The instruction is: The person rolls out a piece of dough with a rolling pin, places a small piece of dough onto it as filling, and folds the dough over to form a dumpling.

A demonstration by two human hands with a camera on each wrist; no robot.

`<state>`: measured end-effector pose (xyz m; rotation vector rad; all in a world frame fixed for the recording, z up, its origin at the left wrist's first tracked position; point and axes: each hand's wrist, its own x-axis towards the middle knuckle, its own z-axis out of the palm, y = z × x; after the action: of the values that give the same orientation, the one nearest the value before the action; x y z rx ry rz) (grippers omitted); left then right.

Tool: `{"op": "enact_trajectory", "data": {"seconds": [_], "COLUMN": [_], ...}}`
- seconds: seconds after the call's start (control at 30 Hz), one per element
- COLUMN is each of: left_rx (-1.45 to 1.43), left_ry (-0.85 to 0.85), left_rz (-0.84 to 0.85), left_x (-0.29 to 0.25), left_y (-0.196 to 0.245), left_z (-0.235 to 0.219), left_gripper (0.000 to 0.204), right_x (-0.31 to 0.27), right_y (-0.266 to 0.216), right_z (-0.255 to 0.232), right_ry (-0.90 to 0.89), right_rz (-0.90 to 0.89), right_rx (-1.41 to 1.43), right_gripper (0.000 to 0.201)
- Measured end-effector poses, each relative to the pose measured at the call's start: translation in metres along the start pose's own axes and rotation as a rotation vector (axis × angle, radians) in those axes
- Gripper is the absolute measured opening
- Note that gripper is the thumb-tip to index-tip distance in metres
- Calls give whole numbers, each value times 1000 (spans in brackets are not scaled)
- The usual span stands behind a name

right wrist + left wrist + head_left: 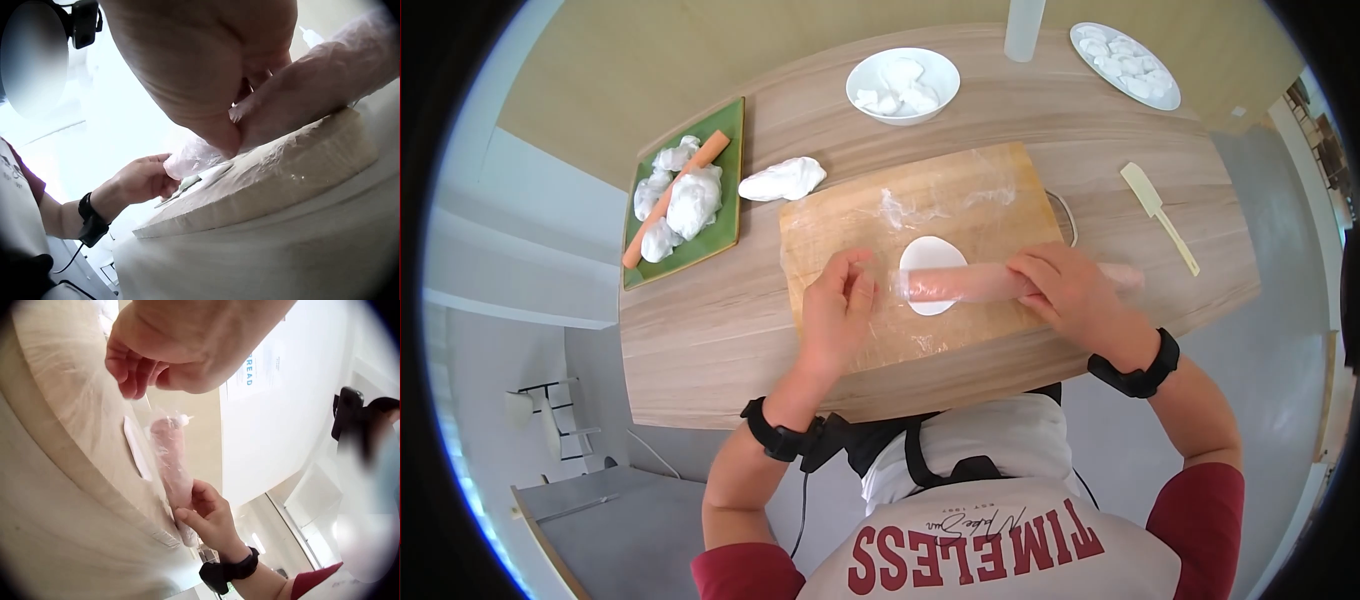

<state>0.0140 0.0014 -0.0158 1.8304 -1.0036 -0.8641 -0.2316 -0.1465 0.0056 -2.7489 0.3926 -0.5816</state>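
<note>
A white bowl (pixel 942 78) of white lumps (pixel 903 76) stands on the counter (pixel 820 130). Left of and nearer than the bowl lie a white bundle (pixel 783 180) and a green tray (pixel 731 200) holding a stick (pixel 714 149). Right of the bowl are a pale cylinder (pixel 1024 30), a loaded plate (pixel 1158 102) and a spatula (pixel 1145 188).

Pale short-sleeved shirt (pixel 1090 575) showing dark red sleeves (pixel 1200 520), curved red block letters (pixel 974 553) spelling TIMELESS, thin dark script (pixel 972 524) running across them, black wrist straps (pixel 1140 374) carrying black housings (pixel 215 577), black cable (pixel 802 515) trailing from the left one, black band (pixel 913 450) crossing white clothing (pixel 1000 440) below the shirt
</note>
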Motion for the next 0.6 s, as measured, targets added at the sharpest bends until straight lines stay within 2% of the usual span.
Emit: {"op": "enact_trajectory", "data": {"seconds": [0.07,0.1,0.17,0.2,0.23,0.27,0.3,0.37,0.4,0.47,0.5,0.57,0.6], "left_rx": [122,120,524,519,630,740,735,833,830,719,720,778,775], "left_ry": [110,108,163,165,152,137,133,275,267,253,255,171,170], "left_rz": [252,251,587,589,606,620,617,678,677,587,587,414,422], "left_x": [-4,-4,1,6,12,19,26,45,55,80,90,105,110], "left_y": [18,24,36,37,34,31,28,26,28,33,34,36,39], "left_z": [9,16,32,41,51,57,60,62,62,56,54,54,53], "left_gripper": [31,31,39,39,41,44,44,43,43,41,41,39,39], "right_x": [1,2,5,7,7,7,7,21,29,47,56,69,70], "right_y": [-1,-1,-7,-9,-10,-10,-9,3,11,30,39,55,59], "right_z": [3,4,1,0,2,5,9,16,19,27,31,37,37], "right_ry": [-44,-91,-84,-75,-78,-82,-86,-79,-69,-60,-49,-58,-67], "right_rz": [12,24,25,26,26,58,92,108,112,153,194,219,244], "right_rx": [5,10,-7,-21,-26,-106,-184,-247,-310,-304,-299,-304,-309], "right_gripper": [40,41,43,47,47,51,56,56,57,56,55,55,54]}}
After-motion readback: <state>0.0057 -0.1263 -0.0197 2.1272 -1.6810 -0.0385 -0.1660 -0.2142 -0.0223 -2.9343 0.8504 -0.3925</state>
